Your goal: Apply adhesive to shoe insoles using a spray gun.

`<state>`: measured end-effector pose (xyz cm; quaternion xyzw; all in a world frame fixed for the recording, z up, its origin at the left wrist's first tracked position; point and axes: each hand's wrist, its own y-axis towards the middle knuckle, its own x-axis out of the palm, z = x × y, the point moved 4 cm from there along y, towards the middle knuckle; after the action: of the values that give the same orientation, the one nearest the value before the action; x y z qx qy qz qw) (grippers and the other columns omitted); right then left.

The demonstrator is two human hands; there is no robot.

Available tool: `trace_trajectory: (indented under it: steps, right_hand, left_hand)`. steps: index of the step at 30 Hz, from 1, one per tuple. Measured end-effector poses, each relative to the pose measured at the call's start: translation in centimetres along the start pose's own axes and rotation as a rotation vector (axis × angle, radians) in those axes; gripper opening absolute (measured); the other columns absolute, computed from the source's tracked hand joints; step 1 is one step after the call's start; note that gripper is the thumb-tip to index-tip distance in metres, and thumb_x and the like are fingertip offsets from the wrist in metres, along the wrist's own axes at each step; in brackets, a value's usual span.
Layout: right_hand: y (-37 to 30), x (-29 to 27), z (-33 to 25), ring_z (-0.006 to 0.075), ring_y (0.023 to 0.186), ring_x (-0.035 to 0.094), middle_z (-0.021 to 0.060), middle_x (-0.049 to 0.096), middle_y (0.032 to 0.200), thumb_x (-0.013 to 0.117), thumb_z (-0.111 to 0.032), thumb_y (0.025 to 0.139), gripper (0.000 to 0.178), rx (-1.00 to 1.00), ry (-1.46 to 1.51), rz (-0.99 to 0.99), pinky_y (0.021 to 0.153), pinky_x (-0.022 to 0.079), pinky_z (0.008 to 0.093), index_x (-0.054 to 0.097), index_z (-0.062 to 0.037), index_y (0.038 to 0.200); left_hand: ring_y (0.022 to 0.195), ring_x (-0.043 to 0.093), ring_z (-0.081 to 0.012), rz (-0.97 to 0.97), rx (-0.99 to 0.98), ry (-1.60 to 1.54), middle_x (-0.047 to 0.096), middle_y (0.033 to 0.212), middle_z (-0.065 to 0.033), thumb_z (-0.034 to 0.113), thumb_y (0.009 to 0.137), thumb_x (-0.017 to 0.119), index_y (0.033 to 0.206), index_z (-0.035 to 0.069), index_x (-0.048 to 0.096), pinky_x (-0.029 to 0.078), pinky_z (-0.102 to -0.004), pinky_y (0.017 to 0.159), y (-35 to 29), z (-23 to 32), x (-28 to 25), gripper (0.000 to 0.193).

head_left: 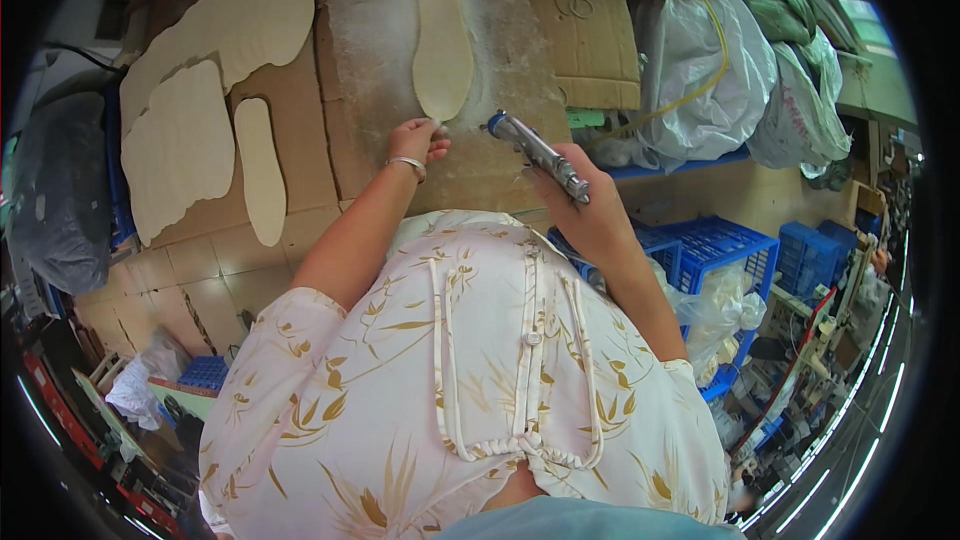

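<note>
A cream-coloured shoe insole (443, 45) lies lengthwise on a board (365, 70) coated with whitish residue. At the insole's near end, the fingers of my left hand (418, 143) are pinched together on its edge. My right hand (592, 208) is wrapped round a metal spray gun (545, 155) with a blue nozzle end, which points up and left toward the board. A gap separates the nozzle from the insole. Left of the board lies a single insole (262, 175), beside overlapping rows of cream insoles (185, 150) with wavy outlines.
Cardboard (590, 65) with several thin rings borders the board on the right. A yellow hose (722, 50) hangs past white plastic bags (705, 70). Blue crates (715, 250) stand at lower right, and a dark wrapped bundle (60, 180) sits at far left.
</note>
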<state>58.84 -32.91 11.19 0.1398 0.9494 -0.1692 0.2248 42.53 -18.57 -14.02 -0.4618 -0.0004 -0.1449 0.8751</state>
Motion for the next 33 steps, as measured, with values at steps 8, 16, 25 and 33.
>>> trace_trajectory:
  steps: [8, 16, 25, 33]
  right_hand:
    - [0.0, -1.3, 0.5, 0.0224, 0.055, 0.049, 0.0127, 0.055, 0.066, 0.064, -0.020, 0.086, 0.023, 0.014, -0.060, 0.058, 0.056, 0.043, 0.0315, 0.054, -0.0039, 0.099]
    - [2.7, -2.3, -0.2, 0.0177, 0.057, 0.049, 0.0095, 0.055, 0.066, 0.062, -0.021, 0.088, 0.022, -0.072, 0.019, 0.161, 0.056, 0.042, 0.0294, 0.054, -0.0042, 0.100]
    - [2.0, -1.6, -0.8, 0.0222, 0.061, 0.049, 0.0112, 0.057, 0.069, 0.062, -0.019, 0.087, 0.020, -0.060, 0.010, 0.024, 0.061, 0.042, 0.0298, 0.054, -0.0051, 0.100]
    - [2.3, -3.0, 0.5, 0.0041, 0.063, 0.041, -0.0050, 0.049, 0.073, 0.058, -0.018, 0.090, 0.025, -0.010, 0.082, 0.242, 0.055, 0.037, 0.0218, 0.057, -0.0015, 0.110]
  left_hand:
    - [0.067, 0.064, -0.0186, 0.044, 0.024, -0.084, 0.061, 0.085, -0.0089, 0.011, 0.085, 0.057, 0.101, 0.000, 0.055, 0.055, -0.0265, 0.054, -0.4, 0.2, 0.1, 0.020]
    - [0.067, 0.064, -0.0187, 0.093, 0.074, -0.134, 0.060, 0.085, -0.0087, 0.012, 0.085, 0.059, 0.099, 0.001, 0.054, 0.054, -0.0270, 0.053, -0.6, 0.3, 0.4, 0.018]
    - [0.067, 0.063, -0.0183, 0.091, 0.056, -0.225, 0.060, 0.087, -0.0080, 0.016, 0.086, 0.060, 0.098, 0.003, 0.055, 0.054, -0.0275, 0.055, -0.7, 0.7, 0.2, 0.018]
    - [0.068, 0.064, -0.0132, 0.113, 0.263, -0.035, 0.065, 0.081, -0.0064, 0.012, 0.082, 0.063, 0.098, -0.001, 0.062, 0.054, -0.0251, 0.057, -1.0, 2.4, 0.3, 0.020]
